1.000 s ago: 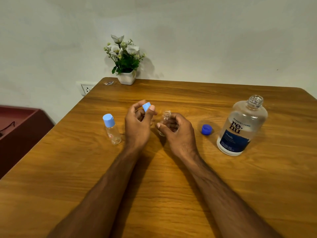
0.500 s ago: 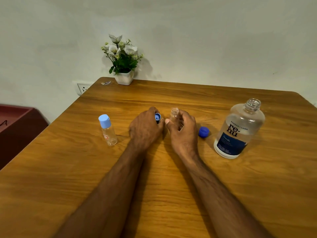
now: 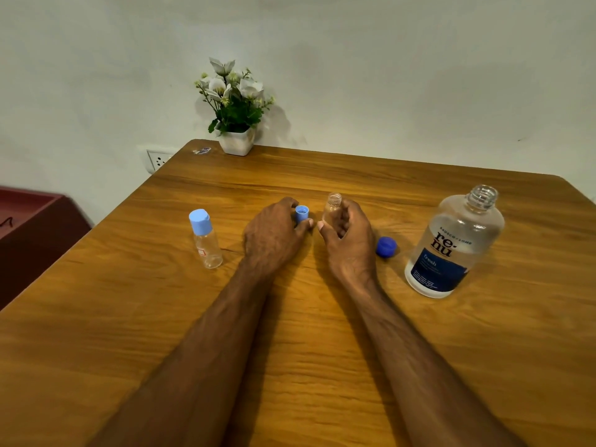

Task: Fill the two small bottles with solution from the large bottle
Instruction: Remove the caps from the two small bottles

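My right hand (image 3: 350,243) grips a small clear uncapped bottle (image 3: 332,209), standing upright at the table's middle. Its light blue cap (image 3: 302,214) sits open side up in the fingers of my left hand (image 3: 274,237), low at the tabletop just left of the bottle. A second small clear bottle (image 3: 206,241) with a light blue cap on stands alone to the left. The large solution bottle (image 3: 451,246), open at the neck and with a dark blue label, stands at the right. Its dark blue cap (image 3: 386,246) lies on the table between it and my right hand.
A white pot of artificial flowers (image 3: 237,124) stands at the far edge of the wooden table (image 3: 306,366), with a small wrapper (image 3: 201,151) beside it. A wall socket (image 3: 158,160) and a dark red piece of furniture (image 3: 35,233) lie past the left edge.
Both hands have come down from above the table to its surface. The left hand has lowered the small cap, now turned open side up, and the small bottle now stands on the table.
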